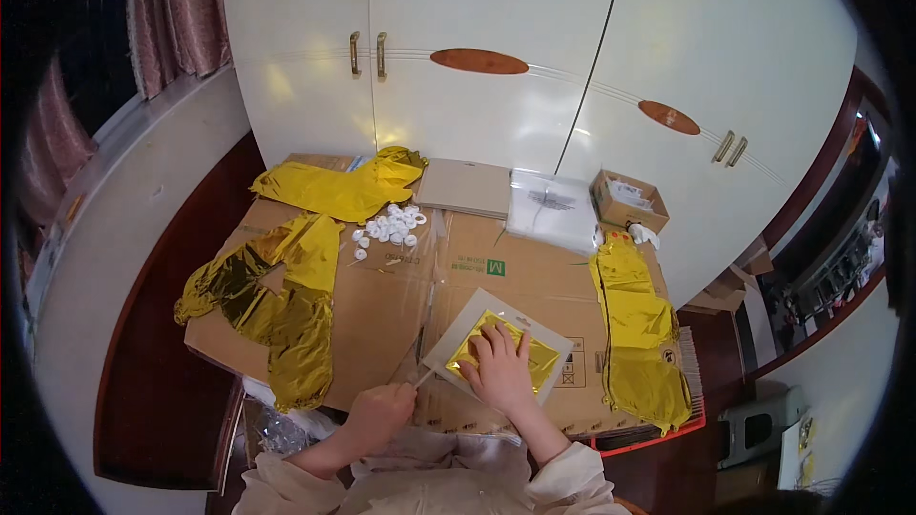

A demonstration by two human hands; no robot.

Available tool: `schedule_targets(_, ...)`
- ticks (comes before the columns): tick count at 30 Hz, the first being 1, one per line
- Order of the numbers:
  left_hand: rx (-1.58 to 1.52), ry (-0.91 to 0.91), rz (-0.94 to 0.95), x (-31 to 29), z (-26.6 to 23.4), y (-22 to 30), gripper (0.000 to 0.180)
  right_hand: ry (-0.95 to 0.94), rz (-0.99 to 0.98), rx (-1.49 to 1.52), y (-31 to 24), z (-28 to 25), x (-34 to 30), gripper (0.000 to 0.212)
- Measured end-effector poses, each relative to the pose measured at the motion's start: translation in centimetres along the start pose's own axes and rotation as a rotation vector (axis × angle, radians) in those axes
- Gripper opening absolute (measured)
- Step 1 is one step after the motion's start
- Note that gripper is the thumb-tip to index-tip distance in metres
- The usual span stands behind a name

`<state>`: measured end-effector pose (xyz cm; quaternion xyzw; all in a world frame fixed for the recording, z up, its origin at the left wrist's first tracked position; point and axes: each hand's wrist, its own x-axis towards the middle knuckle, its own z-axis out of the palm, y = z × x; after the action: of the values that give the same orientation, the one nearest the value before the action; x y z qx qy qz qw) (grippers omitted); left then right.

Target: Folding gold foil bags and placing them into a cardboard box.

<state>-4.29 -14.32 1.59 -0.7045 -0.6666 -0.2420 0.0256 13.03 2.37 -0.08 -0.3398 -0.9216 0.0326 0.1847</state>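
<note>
My right hand (501, 367) lies with its fingers spread on a folded gold foil piece (542, 362). The foil rests on a light grey card (474, 306) with a hanging slot, set at a slant near the front of the cardboard. Beside the card's left corner, my left hand (384, 415) is closed around a thin white stick (426, 378), whose tip points toward the card. Most of the stick is hidden in the fist.
Gold foil sheets (305, 315) lie at the left, with another foil piece (637, 324) at the right. White ring-shaped rolls (391, 226) sit behind. Farther back are a stack of grey cards (465, 188), clear plastic bags (556, 213) and a small carton (630, 196), before a white cabinet (477, 0).
</note>
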Motion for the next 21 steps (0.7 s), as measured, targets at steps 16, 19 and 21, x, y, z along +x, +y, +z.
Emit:
schedule_targets(16,-0.07,0.018,0.023,2.7,1.8,-0.5,0.007,0.0,-0.016,0.006,0.0,0.1,0.0,0.047)
schedule_targets(19,-0.106,0.013,-0.005,2.5,2.5,-0.9,0.008,-0.014,-0.017,-0.003,0.0,0.2,0.0,0.047)
schedule_targets(21,-0.142,0.009,-0.011,2.7,2.4,-1.1,0.008,-0.019,-0.015,-0.006,0.0,0.2,0.0,0.047)
